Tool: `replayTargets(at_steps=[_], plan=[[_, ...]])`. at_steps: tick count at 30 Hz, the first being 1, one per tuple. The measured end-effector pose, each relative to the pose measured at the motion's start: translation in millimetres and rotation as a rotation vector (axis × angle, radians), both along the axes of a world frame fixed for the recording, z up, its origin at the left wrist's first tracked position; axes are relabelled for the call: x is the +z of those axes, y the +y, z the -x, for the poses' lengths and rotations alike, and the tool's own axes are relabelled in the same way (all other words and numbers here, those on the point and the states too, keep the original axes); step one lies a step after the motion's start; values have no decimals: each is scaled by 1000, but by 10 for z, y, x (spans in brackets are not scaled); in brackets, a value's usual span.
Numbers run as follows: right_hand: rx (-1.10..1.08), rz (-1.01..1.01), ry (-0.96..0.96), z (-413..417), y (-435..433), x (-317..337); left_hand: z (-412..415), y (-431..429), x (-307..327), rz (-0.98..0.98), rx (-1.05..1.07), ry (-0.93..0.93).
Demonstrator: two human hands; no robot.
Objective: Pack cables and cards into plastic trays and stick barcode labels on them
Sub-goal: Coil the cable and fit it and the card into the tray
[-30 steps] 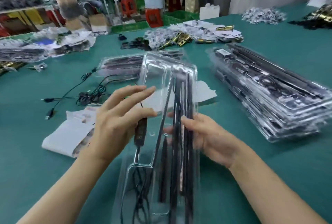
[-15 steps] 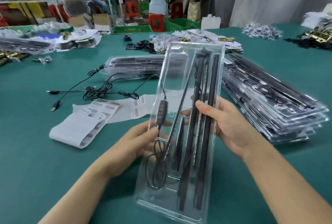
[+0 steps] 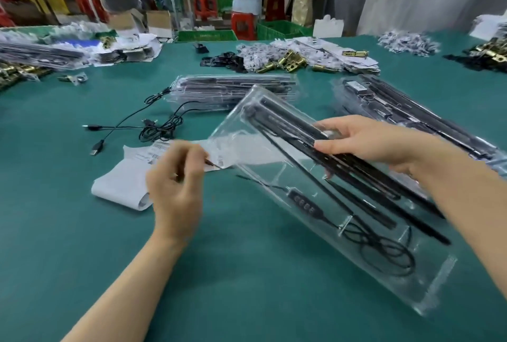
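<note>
two bare hands work above a green table top (image 3: 82,259). right hand (image 3: 367,144), centre right, grips a long clear plastic tray (image 3: 428,286), fingers curled over it; the tray slants across the right half of the frame. inside lie long black rods (image 3: 296,133) and a black cable with an inline switch (image 3: 304,203). left hand (image 3: 175,185), centre left and blurred, hovers with curled fingers over a white barcode label strip (image 3: 120,182); whether it pinches anything cannot be told.

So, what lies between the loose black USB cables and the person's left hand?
In the head view, a white paper strip of barcode labels lies between the cables and the left hand.
</note>
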State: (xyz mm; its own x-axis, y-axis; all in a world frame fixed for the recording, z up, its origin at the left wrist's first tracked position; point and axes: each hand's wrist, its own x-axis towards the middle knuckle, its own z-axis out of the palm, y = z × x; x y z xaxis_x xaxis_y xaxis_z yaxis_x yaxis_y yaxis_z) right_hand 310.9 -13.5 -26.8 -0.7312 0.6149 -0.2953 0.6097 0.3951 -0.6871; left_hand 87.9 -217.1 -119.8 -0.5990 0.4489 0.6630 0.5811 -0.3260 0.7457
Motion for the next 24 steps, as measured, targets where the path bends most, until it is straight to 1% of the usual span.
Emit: replayTargets(at_steps=[1,2,3,4,5,6,7,8,9,10,13,15,17,21,24], plan=[[46,-7,-27,12,14,26,87,8,24,-49,100,10],[92,11,-31,33,21,49,189,18,36,-50,129,-24],[132,33,-30,68,13,78,305,21,50,-17,79,-135],[166,36,-33,111,1,107,407,1,88,43,-70,-316],[198,15,-42,167,-15,125,523,-39,107,123,-271,-492],[226,-19,-55,230,-19,121,632,-84,124,221,-465,-615],[254,-53,-81,301,-38,120,716,-135,141,329,-603,-655],[280,-70,-111,375,-64,116,758,-183,156,420,-674,-652],[299,-72,-143,449,-87,108,792,-204,149,484,-672,-624],[312,-71,-170,522,-100,91,801,-212,139,521,-626,-580],[348,-165,-233,739,-133,60,810,-190,51,567,-493,-431],[340,-268,-227,869,-153,21,833,-200,20,573,-453,-434],[310,-335,-190,953,-181,-67,830,-195,19,602,-437,-442],[195,-397,-106,967,-266,-328,827,-158,-38,718,-360,-454],[43,-545,59,823,-413,-583,834,-138,-54,718,-317,-480]])
